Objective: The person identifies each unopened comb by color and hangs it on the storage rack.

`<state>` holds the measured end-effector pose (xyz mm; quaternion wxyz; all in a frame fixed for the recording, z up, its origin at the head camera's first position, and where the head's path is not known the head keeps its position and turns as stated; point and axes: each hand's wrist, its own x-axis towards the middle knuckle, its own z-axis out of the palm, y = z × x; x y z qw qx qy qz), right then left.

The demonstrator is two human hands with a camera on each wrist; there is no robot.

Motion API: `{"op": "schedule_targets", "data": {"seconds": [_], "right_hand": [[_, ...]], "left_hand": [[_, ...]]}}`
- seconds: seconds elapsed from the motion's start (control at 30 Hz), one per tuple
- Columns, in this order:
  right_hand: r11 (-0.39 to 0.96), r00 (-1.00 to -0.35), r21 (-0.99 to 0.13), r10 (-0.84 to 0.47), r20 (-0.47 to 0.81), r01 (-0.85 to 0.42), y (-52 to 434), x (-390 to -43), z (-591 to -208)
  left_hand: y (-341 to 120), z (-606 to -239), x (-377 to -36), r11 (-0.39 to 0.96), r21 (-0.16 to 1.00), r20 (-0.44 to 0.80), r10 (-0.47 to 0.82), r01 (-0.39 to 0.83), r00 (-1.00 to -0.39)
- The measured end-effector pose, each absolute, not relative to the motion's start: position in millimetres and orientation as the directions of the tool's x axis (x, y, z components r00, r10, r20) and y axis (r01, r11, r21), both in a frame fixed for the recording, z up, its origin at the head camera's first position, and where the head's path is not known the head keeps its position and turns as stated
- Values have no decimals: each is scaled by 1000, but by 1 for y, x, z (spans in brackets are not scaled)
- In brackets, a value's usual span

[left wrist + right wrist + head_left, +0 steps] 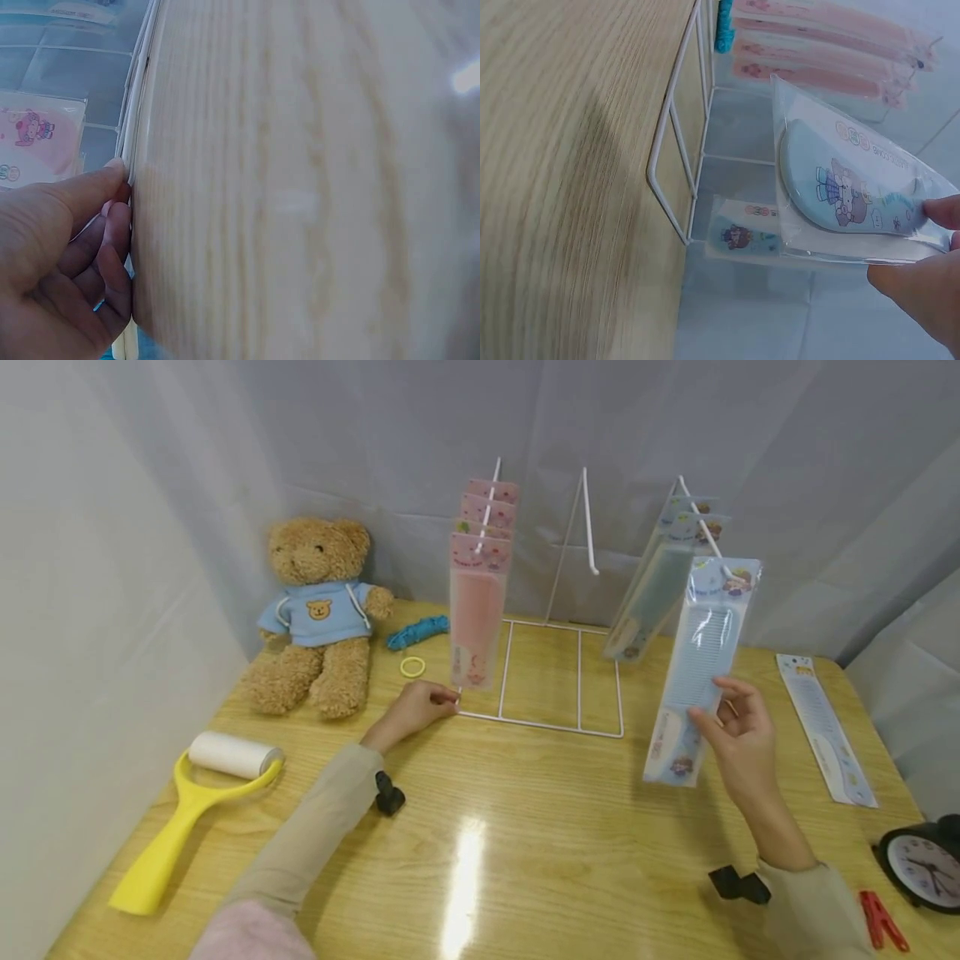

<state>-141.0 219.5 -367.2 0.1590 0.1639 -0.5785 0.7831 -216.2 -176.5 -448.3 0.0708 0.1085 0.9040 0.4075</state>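
My right hand (738, 739) pinches a blue comb in a clear packet (701, 668) along its right edge. The top of this packet overlaps the tip of the rack's right hook, and its lower end tilts toward me. In the right wrist view the comb's printed handle (847, 187) faces the camera. Other blue comb packets (660, 577) hang farther back on that hook. With thumb and fingertips, my left hand (420, 708) holds the front left corner of the white wire rack (540, 724). Several pink comb packets (480, 602) hang from the left hook, just above that hand.
The rack's middle hook (589, 522) is bare. Another blue comb packet (825, 731) lies at right, near a black clock (926, 867) and red clip (882, 921). Left are a teddy bear (318, 610), blue cord (418, 632), yellow ring (412, 667) and yellow-handled roller (180, 818).
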Motion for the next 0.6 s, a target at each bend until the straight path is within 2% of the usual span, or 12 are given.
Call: {"op": "schedule_targets", "data": {"seconds": [0.47,0.6], "right_hand": [[-107,-914,-912,136,382,-397,210,-184,-367],[-93,-913,-915,157,376,-393,209,-194,-368]], "left_hand": [[-178,-448,-217,647,749,-40,254,140,-966],[-178,-448,-216,644,751,-40,260,142,-965]]}}
